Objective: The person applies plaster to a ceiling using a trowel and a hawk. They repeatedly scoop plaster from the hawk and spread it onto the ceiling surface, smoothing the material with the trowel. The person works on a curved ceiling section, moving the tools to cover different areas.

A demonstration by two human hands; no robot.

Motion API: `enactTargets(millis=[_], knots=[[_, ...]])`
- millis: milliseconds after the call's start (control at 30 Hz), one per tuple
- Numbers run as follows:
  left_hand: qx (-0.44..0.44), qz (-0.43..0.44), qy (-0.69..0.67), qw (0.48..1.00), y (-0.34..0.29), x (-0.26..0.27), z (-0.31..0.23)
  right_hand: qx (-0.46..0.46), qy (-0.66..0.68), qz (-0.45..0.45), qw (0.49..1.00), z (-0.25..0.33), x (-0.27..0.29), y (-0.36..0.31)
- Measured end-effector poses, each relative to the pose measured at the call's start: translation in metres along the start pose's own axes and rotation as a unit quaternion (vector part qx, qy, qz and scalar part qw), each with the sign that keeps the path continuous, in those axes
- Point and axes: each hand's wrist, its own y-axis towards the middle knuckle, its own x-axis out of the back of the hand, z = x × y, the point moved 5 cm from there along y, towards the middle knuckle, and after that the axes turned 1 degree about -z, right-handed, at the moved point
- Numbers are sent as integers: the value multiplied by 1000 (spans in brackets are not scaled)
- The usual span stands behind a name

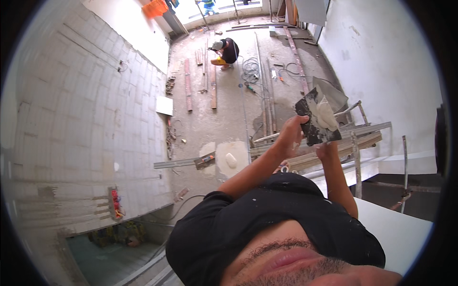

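My left hand (287,137) is raised in front of me and grips the left edge of a dark, plaster-smeared flat board (312,128). A lump of white plaster (326,115) lies on the board's upper right part. My right hand (327,150) is closed just under the board's lower edge; what it holds there is hidden by the board. A grey metal blade (333,94) shows behind the board's top, and I cannot tell whether either hand holds it.
A grey block wall (71,119) rises on the left, a white plastered wall (381,62) on the right. Scaffold planks and tubes (343,145) lie under my hands. Far below, another person (227,50) crouches among boards, cables (250,70) and a plaster patch (230,157).
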Motion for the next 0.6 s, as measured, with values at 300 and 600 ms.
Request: enactTargets(millis=[300,600], knots=[[29,-36,56,997,-3,-12,0,-19,87,25,996,-30,10,6],[-59,-68,26,996,21,-4,-15,80,-144,5,986,-20,-23,-51]])
